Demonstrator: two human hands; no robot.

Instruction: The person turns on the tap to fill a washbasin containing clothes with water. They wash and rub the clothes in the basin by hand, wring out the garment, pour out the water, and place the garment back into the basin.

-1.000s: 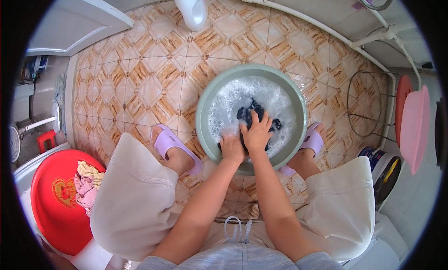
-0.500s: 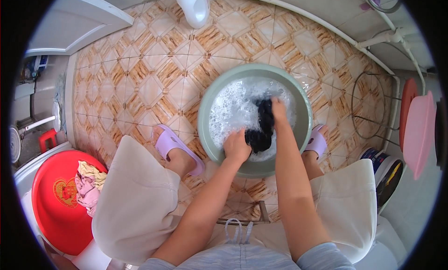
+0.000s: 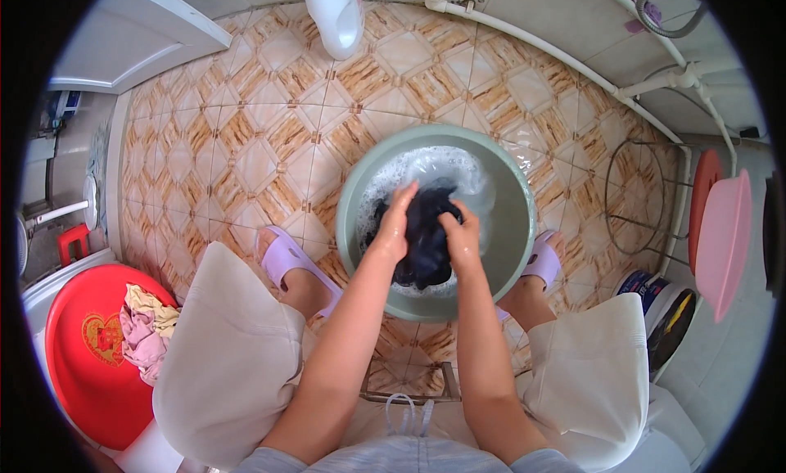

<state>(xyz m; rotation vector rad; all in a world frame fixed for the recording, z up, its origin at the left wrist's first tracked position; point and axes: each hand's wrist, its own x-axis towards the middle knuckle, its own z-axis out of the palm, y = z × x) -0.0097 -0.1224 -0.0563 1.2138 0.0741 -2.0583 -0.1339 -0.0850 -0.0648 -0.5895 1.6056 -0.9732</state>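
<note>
A dark cloth (image 3: 427, 242) is held bunched between the two hands in the green basin (image 3: 525, 196), set on the tiled floor (image 3: 246, 158); it lies left of the basin's middle, toward the near side, with white suds (image 3: 442, 158) beyond it; a further dark part shows left of the left hand (image 3: 393, 229), and how much is under water cannot be told. The left hand is laid along the cloth's left side, partly open, its visible digits fairly straight; whether cloth is pinched in it cannot be told; by the right hand (image 3: 461, 237) the upper right edge is gripped, with the fingers bent over the fabric.

The cloth is judged soft and limp, weighed down by water, slippery with soap and not fragile; it is best taken in broad folds, with a full grip at both sides, rather than by a thin edge.

Its long axis is run from near to far, the far end leaned slightly right; no collar, hem or opening can be made out, so which way it points cannot be told.
</note>
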